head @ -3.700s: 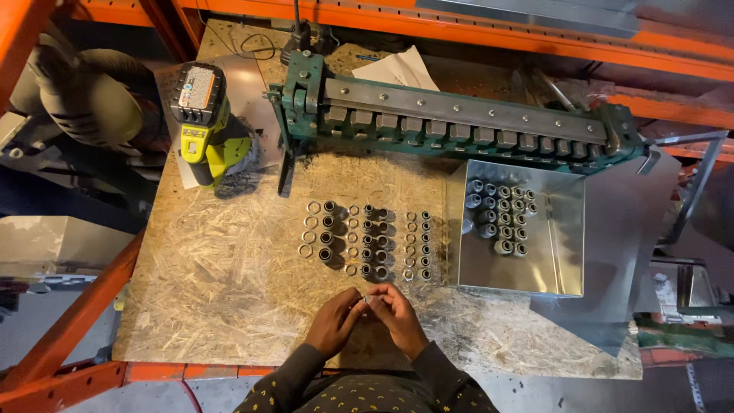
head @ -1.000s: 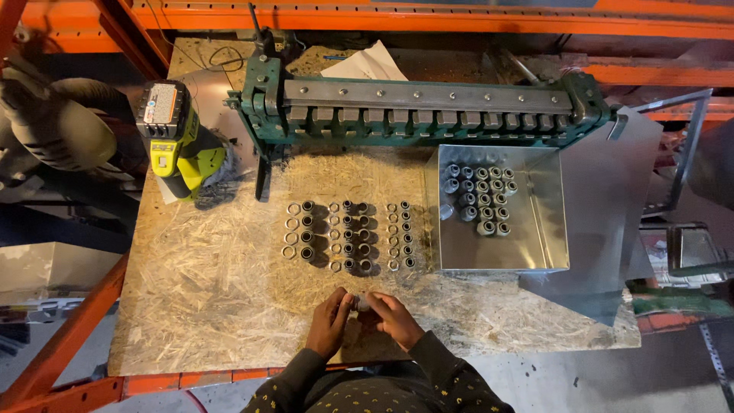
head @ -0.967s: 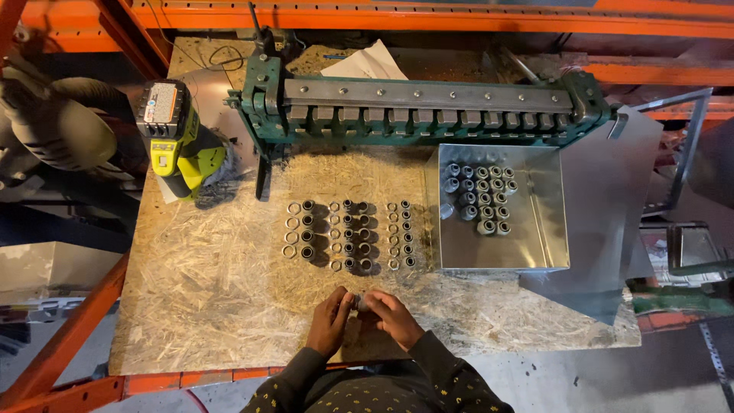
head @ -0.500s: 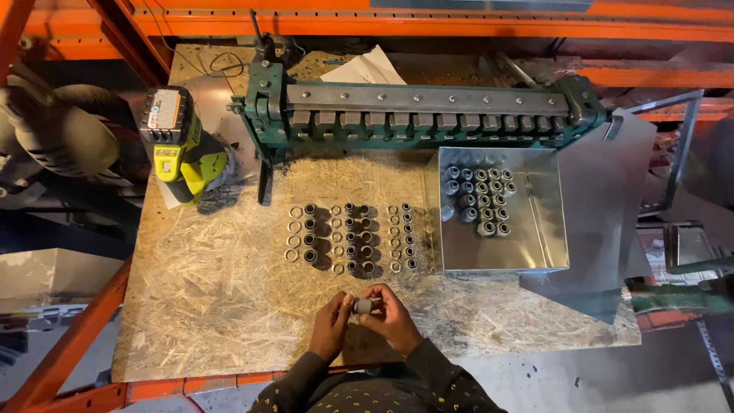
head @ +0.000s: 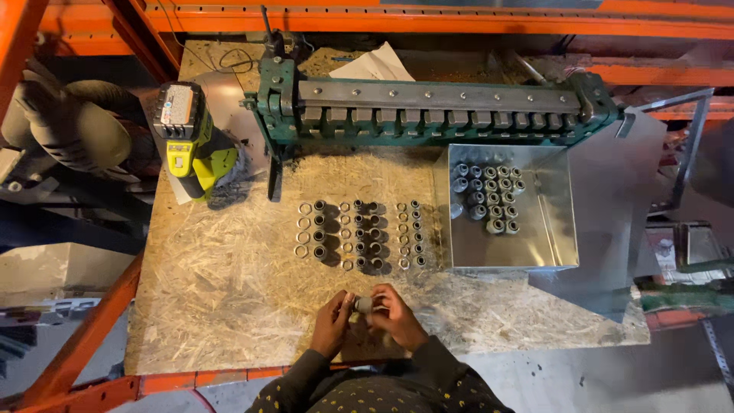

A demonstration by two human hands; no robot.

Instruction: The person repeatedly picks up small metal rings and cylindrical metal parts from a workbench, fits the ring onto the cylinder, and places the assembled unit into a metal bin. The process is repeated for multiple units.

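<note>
- Since earlier, both hands have drawn closer around the small metal fitting (head: 362, 304) near the desk's (head: 222, 306) front edge.
- Left hand (head: 334, 321) and right hand (head: 394, 312) each grip it, fingers pinching.
- Rows of fittings (head: 359, 235) lie beyond; metal tray (head: 547, 237) at right.

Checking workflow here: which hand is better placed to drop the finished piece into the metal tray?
Right, probably. The right hand lies nearer the metal tray, which sits to its right; the left hand would have to cross over. Both pinch the small metal piece.
</note>
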